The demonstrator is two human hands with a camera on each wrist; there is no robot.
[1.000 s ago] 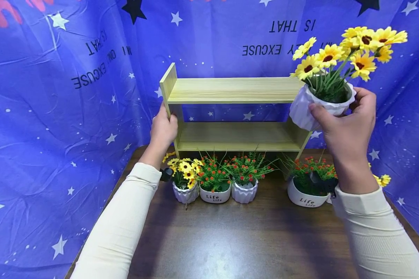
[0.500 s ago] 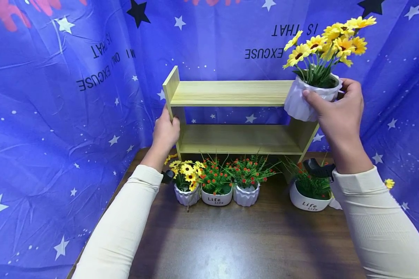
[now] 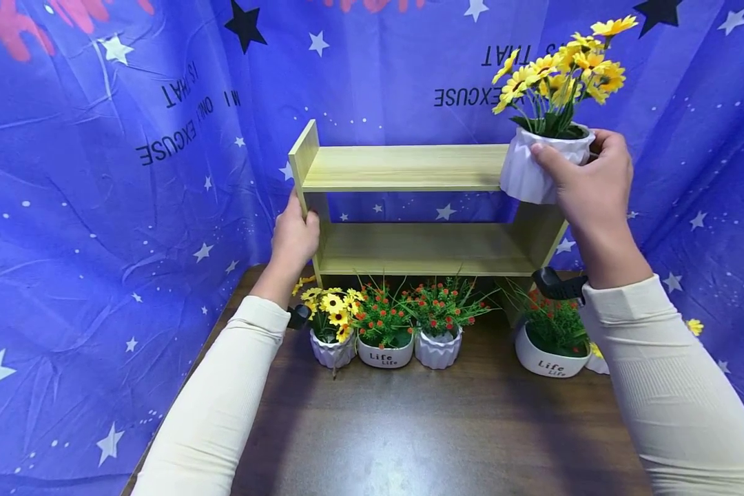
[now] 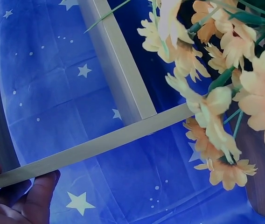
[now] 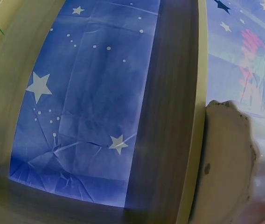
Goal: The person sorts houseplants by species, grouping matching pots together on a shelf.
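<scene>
My right hand [image 3: 597, 189] grips a white fluted flowerpot [image 3: 523, 172] of yellow daisy-like flowers [image 3: 558, 76], thumb on its near side. It is at the right end of a light wooden two-tier shelf [image 3: 403, 165], by the top board's front edge. The right wrist view shows the pot's underside [image 5: 226, 163] beside that board's edge; whether they touch, I cannot tell. On the other side, my left hand [image 3: 294, 238] holds the shelf's left side panel [image 3: 304, 155]. In the left wrist view, fingers [image 4: 41, 196] lie along the panel's edge.
Along the shelf's foot stand a pot of yellow flowers [image 3: 333, 351], an oval "Life" planter [image 3: 386, 356] and a fluted pot [image 3: 438, 353], both with red blooms. Another "Life" planter [image 3: 548, 362] is at right, before a partly hidden pot. Blue star-printed cloth [image 3: 99, 275] surrounds the brown table [image 3: 372, 427].
My right hand has carried the flowerpot left and slightly up to the shelf's top right end, bringing it more upright. The left hand keeps its hold on the side panel.
</scene>
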